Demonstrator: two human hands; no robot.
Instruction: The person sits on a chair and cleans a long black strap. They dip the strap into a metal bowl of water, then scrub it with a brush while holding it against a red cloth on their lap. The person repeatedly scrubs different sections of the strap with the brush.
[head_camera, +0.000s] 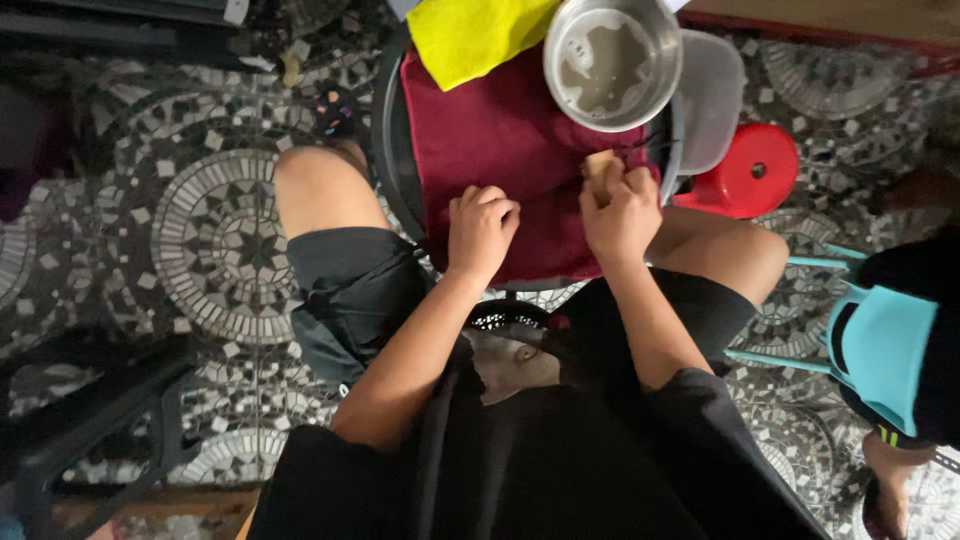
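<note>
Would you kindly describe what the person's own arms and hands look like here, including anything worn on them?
Both forearms are bare to above the elbow, where loose black sleeves begin. The left hand and the right hand are bare too: no gloves, and no rings, watch or bracelets that I can make out from this view. No markings show on either arm.

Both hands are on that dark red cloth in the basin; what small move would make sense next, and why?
Probably a short rub of the small tan block across the dark red cloth. The right hand pinches the block against the cloth's edge, while the left hand, fisted, presses the fabric flat in the round dark basin. The steel bowl of cloudy water sits close by.
</note>
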